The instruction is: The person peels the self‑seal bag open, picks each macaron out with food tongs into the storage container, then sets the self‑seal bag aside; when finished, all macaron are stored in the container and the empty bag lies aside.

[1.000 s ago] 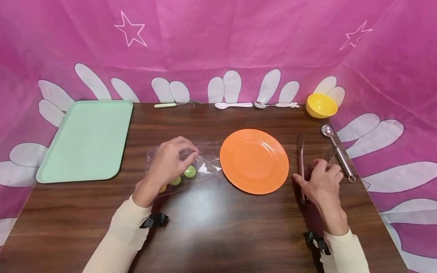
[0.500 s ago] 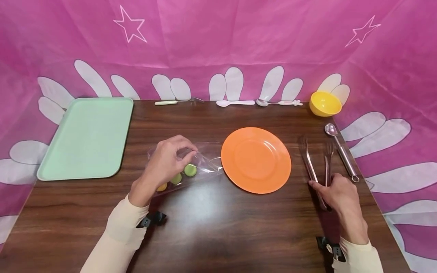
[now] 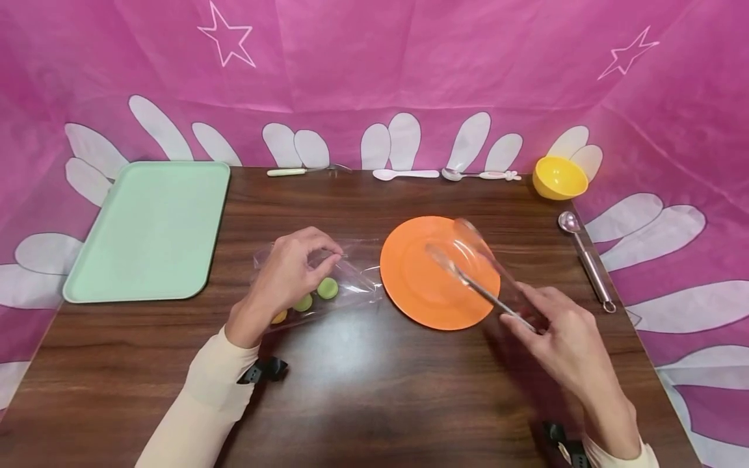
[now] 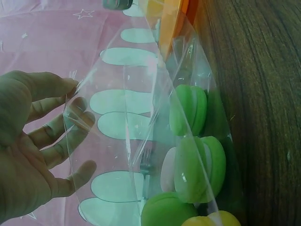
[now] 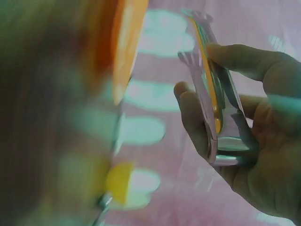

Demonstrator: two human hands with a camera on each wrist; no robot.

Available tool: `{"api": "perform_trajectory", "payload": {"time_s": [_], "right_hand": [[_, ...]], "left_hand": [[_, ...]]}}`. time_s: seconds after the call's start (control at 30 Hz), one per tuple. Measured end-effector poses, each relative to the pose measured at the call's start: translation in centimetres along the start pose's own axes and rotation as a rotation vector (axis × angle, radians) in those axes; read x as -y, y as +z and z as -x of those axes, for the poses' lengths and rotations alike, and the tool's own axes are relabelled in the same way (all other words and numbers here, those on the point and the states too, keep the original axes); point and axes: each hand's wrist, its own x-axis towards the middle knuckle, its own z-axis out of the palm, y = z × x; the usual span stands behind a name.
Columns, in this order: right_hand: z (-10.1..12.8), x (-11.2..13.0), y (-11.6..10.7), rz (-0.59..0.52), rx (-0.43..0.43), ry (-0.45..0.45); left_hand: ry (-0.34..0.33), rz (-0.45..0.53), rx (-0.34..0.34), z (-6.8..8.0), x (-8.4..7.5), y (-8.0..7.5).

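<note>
A clear plastic bag (image 3: pixel 351 279) lies on the dark wooden table, left of an orange plate (image 3: pixel 421 286). Inside it are green macarons (image 3: pixel 327 288) (image 4: pixel 188 110) and a yellow one (image 3: pixel 279 317). My left hand (image 3: pixel 292 270) pinches the bag's top edge, seen as thin film by my fingers (image 4: pixel 56 117) in the left wrist view. My right hand (image 3: pixel 556 335) grips metal tongs (image 3: pixel 468 273) (image 5: pixel 207 89), lifted and blurred, with their tips over the plate.
A mint green tray (image 3: pixel 146 227) lies at the left. Along the back edge lie a fork (image 3: pixel 304 171), a white spoon (image 3: pixel 405 173) and another spoon (image 3: pixel 476 175). A yellow bowl (image 3: pixel 558 177) stands back right, with a metal scoop (image 3: pixel 588 260) in front of it. A pink cloth surrounds the table.
My right hand lifted the tongs from the table at the right and swung them left over the plate. The left hand kept its pinch on the bag.
</note>
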Motion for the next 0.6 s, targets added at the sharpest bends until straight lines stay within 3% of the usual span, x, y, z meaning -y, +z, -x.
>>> {"api": "perform_trajectory", "payload": {"time_s": [0.33, 0.6], "right_hand": [[-3.1, 3.7, 1.6, 0.019, 0.22, -0.228], [-6.4, 5.1, 3.9, -0.099, 0.437, -0.238]], "left_hand": [[0.004, -0.007, -0.005, 0.0, 0.0, 0.1], [0.002, -0.023, -0.008, -0.2, -0.3, 0.1]]}}
